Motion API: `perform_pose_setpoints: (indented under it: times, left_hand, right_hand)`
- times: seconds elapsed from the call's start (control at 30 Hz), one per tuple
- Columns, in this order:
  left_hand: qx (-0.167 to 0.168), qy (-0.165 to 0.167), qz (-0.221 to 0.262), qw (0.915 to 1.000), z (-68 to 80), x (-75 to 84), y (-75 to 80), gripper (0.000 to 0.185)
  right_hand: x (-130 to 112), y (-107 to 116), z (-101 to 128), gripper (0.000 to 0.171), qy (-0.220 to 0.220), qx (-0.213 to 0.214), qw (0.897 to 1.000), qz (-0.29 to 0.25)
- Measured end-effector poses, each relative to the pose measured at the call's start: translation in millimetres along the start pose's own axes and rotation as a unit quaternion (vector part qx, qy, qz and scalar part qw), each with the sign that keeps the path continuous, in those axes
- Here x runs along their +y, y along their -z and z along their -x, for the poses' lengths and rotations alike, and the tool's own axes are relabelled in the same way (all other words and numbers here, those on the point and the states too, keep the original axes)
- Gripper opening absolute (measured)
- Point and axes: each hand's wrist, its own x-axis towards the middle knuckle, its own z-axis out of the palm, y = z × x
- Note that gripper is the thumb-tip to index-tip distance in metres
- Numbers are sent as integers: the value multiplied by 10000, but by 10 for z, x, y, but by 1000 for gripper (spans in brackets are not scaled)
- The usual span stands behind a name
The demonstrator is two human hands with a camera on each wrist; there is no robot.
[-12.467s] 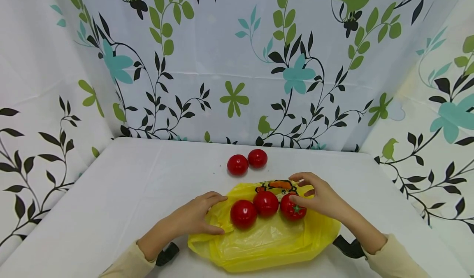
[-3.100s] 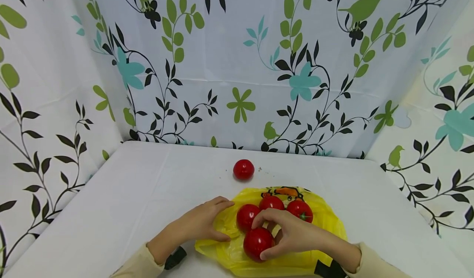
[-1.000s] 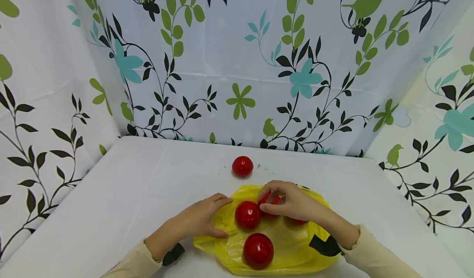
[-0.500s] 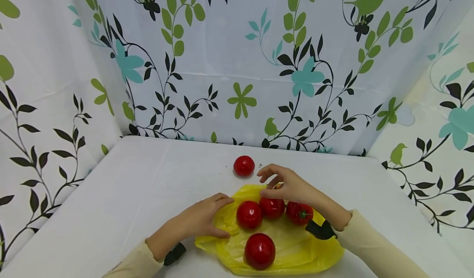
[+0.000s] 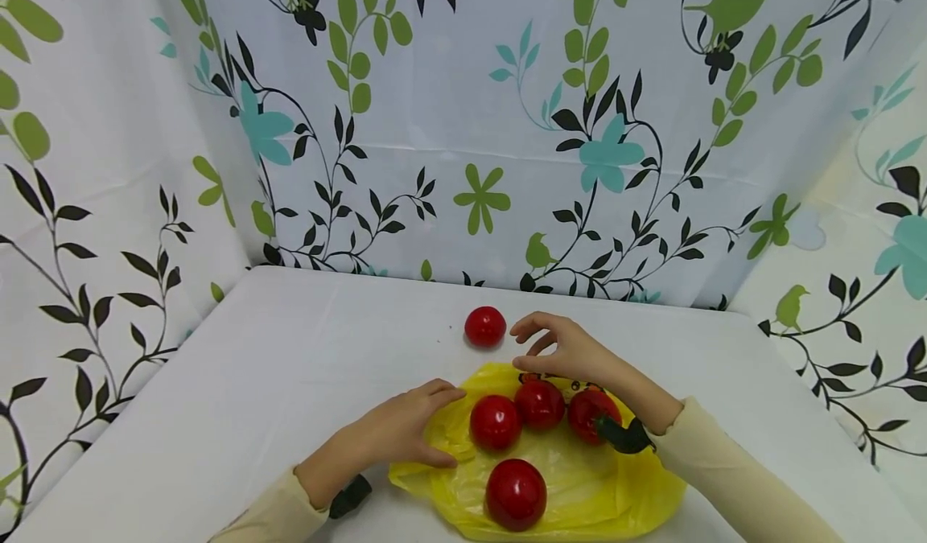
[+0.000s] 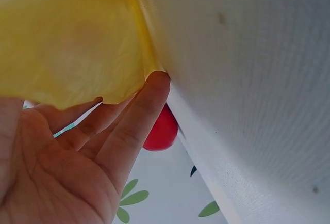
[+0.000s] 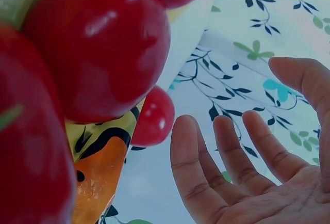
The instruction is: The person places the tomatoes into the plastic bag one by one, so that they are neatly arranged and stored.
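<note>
Head view: the right hand (image 5: pixel 568 350) hovers over the far edge of the yellow bag (image 5: pixel 623 491), fingers spread and loosely curved, holding nothing. It sits just beside the loose tomato (image 5: pixel 484 326), not touching it. That tomato lies alone on the white surface (image 5: pixel 290 366), beyond the bag, with open surface to its left and behind it up to the floral curtain (image 5: pixel 463 125). The left hand (image 5: pixel 394 434) lies flat with straight fingers pressing the bag's left edge onto the surface. Three tomatoes (image 5: pixel 539 403) stand in a row on the bag; a fourth tomato (image 5: pixel 515 494) lies near the bag's near edge.

Left wrist view: the left hand's fingers (image 6: pixel 139 115) lie straight against the bag's rim (image 6: pixel 67 43), where plastic meets surface. One red tomato (image 6: pixel 162 130) shows past the fingertips.

Right wrist view: the right hand's fingers (image 7: pixel 232 157) are apart and empty. The loose tomato (image 7: pixel 153 116) lies a short gap from them, beyond the bag's printed edge (image 7: pixel 98 177).
</note>
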Motion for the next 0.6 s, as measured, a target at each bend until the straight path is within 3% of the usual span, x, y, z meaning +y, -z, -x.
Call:
perform_pose_setpoints:
  times: [0.2,0.6]
  left_hand:
    - [0,-32,-40,10000,-6,6,-11,81]
    - [10,-17,-171,9999,-5,10,-1,81]
  right_hand:
    - [47,2,-103,39,-198,123,9997,107]
    - [114,7,-334,46,-118,190,9997,61]
